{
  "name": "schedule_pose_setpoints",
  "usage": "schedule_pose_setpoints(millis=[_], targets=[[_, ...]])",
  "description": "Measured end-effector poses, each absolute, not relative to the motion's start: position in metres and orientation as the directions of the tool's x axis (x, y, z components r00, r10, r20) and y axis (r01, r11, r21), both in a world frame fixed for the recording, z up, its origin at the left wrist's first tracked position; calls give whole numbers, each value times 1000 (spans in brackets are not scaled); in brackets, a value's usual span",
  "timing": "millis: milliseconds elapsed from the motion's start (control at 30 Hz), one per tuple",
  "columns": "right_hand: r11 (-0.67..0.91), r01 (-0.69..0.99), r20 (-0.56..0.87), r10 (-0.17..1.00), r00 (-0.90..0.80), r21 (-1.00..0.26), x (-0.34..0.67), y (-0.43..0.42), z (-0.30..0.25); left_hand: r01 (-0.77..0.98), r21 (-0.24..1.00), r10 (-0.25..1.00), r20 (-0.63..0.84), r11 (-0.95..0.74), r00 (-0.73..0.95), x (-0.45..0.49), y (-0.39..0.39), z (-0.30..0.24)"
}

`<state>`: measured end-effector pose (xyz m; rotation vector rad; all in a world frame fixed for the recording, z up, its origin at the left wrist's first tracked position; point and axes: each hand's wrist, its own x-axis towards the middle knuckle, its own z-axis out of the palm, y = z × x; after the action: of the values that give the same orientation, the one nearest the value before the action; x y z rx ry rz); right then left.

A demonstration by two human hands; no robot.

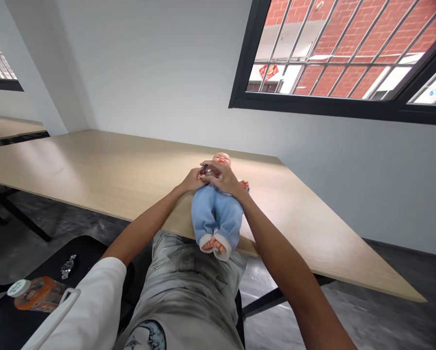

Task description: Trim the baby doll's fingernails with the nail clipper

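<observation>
A baby doll [216, 214] in light blue fleece trousers lies on its back at the near edge of a long wooden table [94, 165], head pointing away, bare feet hanging over the edge. My left hand [193, 181] is closed at the doll's chest, on its left side. My right hand [223, 178] curls over the chest from the right, fingers pinched round a small dark object [204, 169] that I cannot name. The two hands touch each other above the doll's torso.
An orange bottle with a white cap [35, 293] and a wristwatch [68, 266] lie on a black seat at the lower left. A barred window [345, 53] is set in the wall behind. Another table [6, 127] stands at the far left.
</observation>
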<state>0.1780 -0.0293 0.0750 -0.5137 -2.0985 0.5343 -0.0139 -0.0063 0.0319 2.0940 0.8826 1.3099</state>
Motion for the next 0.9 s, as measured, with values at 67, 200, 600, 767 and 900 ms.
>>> schedule_pose_setpoints(millis=[67, 200, 600, 767, 900], targets=[[825, 167, 664, 540, -518, -540, 177, -29, 74, 264, 713, 757, 575, -649, 310, -14, -6, 32], [821, 211, 678, 561, -474, -531, 175, -28, 72, 255, 722, 763, 574, -643, 298, -14, -7, 33], [814, 310, 706, 581, -404, -492, 173, -26, 68, 258, 725, 765, 561, -639, 316, -15, -7, 35], [826, 272, 691, 562, -455, -493, 173, -30, 70, 258, 713, 754, 572, -652, 324, -16, -8, 35], [820, 283, 667, 570, -479, -498, 173, -34, 74, 250, 732, 768, 560, -634, 311, -17, -8, 35]])
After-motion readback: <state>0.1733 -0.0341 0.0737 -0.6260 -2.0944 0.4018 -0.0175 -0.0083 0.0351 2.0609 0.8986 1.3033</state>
